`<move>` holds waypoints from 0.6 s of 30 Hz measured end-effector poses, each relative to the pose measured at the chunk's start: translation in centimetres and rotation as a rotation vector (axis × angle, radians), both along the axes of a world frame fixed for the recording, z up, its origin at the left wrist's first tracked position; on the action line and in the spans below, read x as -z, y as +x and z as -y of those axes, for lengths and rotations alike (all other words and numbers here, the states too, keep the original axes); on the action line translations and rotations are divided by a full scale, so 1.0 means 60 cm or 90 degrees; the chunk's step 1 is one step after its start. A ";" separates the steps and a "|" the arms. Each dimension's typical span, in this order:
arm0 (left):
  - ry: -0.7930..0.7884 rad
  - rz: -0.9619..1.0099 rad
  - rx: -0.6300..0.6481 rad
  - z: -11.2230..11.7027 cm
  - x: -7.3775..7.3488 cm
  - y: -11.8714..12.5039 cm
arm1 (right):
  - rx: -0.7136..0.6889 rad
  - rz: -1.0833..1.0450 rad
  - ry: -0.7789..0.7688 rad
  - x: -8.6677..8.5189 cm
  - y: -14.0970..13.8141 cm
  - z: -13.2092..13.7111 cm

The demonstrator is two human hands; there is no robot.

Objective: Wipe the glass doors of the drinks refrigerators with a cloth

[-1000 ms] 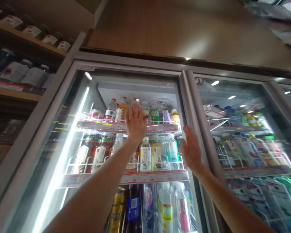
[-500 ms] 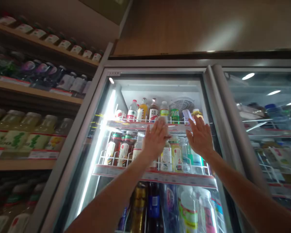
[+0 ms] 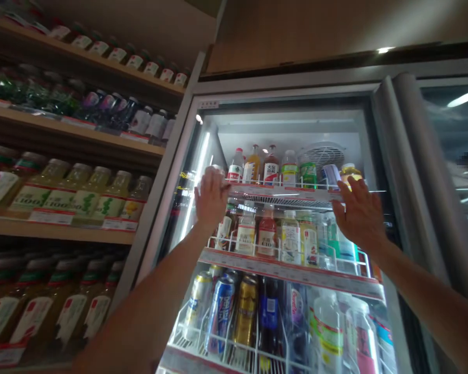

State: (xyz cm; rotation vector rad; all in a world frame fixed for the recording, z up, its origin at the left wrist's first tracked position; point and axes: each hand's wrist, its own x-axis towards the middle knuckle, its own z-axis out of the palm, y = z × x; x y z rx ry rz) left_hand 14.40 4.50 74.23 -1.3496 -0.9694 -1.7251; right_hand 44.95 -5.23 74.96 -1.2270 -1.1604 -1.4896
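My left hand (image 3: 211,200) is raised in front of the left part of a lit drinks fridge, near its upper shelf edge (image 3: 265,190). Its fingers are stretched and nothing shows in them. To the right, my right hand (image 3: 361,215) is also open, fingers spread, in front of a yellow-capped bottle (image 3: 350,174) and a tilted purple-and-white pack (image 3: 330,176). Both palms face the glass door (image 3: 288,117); whether they touch it I cannot tell. Between the hands stand a red-capped bottle (image 3: 236,165), an orange drink bottle (image 3: 251,166) and a green can (image 3: 308,173).
Wooden shelves (image 3: 62,228) with rows of juice bottles (image 3: 58,187) run along the left. A grey vertical door frame (image 3: 411,156) stands right of my right hand, with another glass door (image 3: 452,135) beyond. Lower in the fridge are cans (image 3: 220,311) and bottles in wire racks.
My left hand has moved left across the front of the fridge, widening the distance between the hands. The view has shifted left and down, showing more side shelves and lower cans. Both hands stay open.
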 end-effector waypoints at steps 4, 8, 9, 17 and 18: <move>0.035 -0.029 0.000 -0.002 0.003 -0.009 | 0.010 -0.009 -0.007 0.005 0.001 -0.002; 0.057 -0.325 -0.026 -0.006 0.022 -0.033 | 0.013 0.012 0.012 0.008 0.008 -0.006; 0.045 -0.271 -0.029 -0.012 0.023 -0.052 | 0.015 0.014 0.016 0.008 0.009 -0.007; 0.051 -0.145 -0.008 -0.019 0.049 -0.074 | -0.003 0.011 0.019 0.012 0.000 -0.004; 0.043 -0.193 -0.014 -0.015 0.053 -0.074 | -0.009 0.010 0.022 0.015 -0.001 -0.003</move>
